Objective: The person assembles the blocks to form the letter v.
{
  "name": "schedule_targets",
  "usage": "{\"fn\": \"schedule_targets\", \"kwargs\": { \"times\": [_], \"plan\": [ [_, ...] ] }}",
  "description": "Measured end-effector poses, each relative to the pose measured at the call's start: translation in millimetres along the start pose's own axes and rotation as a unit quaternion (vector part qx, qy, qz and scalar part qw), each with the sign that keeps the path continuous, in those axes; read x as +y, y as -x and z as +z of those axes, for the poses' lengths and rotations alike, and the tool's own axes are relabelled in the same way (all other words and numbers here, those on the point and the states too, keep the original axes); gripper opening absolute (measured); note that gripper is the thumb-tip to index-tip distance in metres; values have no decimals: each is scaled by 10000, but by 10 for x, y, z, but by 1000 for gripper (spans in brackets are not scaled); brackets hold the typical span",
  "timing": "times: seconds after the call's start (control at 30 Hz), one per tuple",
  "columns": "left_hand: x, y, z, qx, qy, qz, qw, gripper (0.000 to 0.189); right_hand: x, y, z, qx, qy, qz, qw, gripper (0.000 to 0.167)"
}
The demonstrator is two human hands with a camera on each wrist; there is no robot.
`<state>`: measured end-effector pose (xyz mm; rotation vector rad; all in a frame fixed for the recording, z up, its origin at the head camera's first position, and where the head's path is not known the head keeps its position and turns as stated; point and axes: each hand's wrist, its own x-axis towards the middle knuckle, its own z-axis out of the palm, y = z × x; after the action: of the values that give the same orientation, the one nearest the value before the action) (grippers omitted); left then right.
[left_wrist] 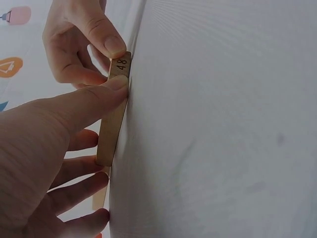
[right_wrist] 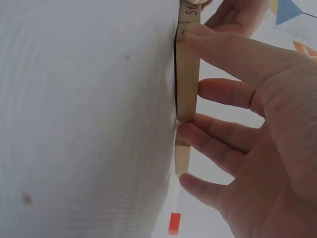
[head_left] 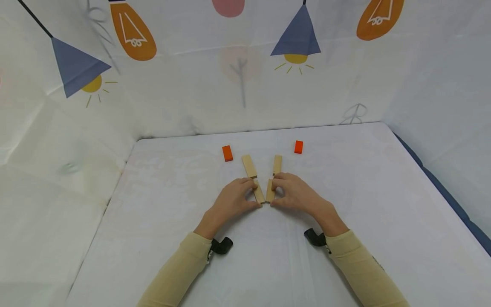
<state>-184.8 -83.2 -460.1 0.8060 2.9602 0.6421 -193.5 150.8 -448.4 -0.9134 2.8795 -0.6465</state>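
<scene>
My left hand (head_left: 235,198) pinches the near-left wooden block (head_left: 259,194), thumb at its near end and fingertips along its far part. With thumb and fingers my right hand (head_left: 299,194) grips the near-right wooden block (head_left: 270,195). The near ends of these two blocks almost meet, and they spread apart away from me. Beyond them lie a far-left wooden block (head_left: 249,166) and a far-right wooden block (head_left: 278,164), carrying on the V shape. Printed digits (left_wrist: 121,64) show on a block end in the left wrist view, others (right_wrist: 190,10) in the right wrist view.
An orange-red block (head_left: 227,153) lies left of the wooden pieces, and a second orange-red block (head_left: 298,147) lies to their right. White cloth covers the table (head_left: 153,192). A printed curtain (head_left: 184,85) hangs behind its far edge.
</scene>
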Motion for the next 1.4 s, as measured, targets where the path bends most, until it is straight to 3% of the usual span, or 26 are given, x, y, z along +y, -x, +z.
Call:
{"fn": "schedule_targets", "kwargs": {
  "times": [0.83,1.4],
  "plan": [
    [10,-16,8,-69,-43,-85,9999,51,-15,10,8,-135,168,166,9996,36],
    [-8,1,4,-67,-77,18,9999,50,-37,11,14,-237,143,326,9991,36]
  ]
}}
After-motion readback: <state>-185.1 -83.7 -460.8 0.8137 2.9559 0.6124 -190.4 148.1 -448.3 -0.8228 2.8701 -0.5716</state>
